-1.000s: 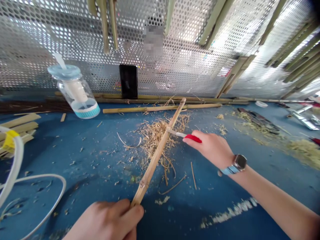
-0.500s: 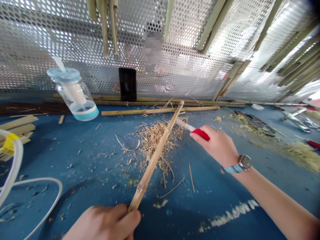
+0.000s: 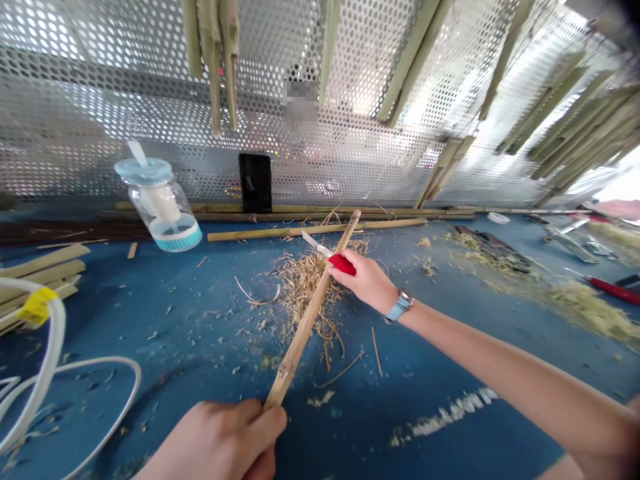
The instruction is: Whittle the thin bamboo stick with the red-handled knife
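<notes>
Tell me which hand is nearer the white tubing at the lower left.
Left: the left hand is just right of the white tubing. The right hand is much farther away, up and to the right.

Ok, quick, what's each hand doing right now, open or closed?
Left hand: closed, gripping the lower end of a bamboo stick.
Right hand: closed, holding a red-handled knife.

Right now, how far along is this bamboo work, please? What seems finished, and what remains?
Done: a pile of shavings has already built up. In hand: the left hand grips a bamboo stick, and the right hand holds a red-handled knife over it. Left: the bamboo rod behind looks unworked, though how much remains is hard to tell.
</notes>
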`<state>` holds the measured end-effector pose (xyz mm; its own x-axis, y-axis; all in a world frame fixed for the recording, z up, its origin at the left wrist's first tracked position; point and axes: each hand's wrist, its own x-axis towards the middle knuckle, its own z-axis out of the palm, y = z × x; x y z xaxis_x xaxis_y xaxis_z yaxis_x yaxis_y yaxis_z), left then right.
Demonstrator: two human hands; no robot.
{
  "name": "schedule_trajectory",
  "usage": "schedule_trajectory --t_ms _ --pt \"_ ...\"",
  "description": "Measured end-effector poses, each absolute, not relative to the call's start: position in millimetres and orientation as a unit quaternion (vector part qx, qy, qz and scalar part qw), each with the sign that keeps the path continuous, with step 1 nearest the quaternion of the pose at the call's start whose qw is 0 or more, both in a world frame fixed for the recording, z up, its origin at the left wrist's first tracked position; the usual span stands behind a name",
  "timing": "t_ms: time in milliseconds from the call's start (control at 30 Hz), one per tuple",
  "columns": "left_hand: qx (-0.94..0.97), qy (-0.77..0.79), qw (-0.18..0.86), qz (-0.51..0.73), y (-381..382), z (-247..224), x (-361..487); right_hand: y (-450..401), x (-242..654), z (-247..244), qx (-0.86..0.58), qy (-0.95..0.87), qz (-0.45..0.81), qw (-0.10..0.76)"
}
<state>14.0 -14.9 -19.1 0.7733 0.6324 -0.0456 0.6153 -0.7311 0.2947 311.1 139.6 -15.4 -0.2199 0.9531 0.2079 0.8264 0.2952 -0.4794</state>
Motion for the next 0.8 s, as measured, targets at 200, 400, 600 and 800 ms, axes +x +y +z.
schedule_trajectory --t_ms 200,400,600,800 --pt "0.915 0.361 0.177 0.011 -16.2 -14.0 16.5 147.2 304.8 -14.6 -0.593 -0.773 0.093 0.205" --pt "0.908 0.383 0.165 0.034 -17.3 -14.7 20.2 146.7 299.7 -13.7 -0.598 -0.789 0.018 0.143" --pt "0.896 0.406 0.176 0.037 -17.2 -16.0 19.3 159.5 339.5 20.6 -0.657 -0.736 -0.056 0.15" --pt "0.895 0.396 0.193 0.067 -16.6 -13.6 15.6 150.1 395.4 38.1 -0.687 -0.713 -0.024 0.141"
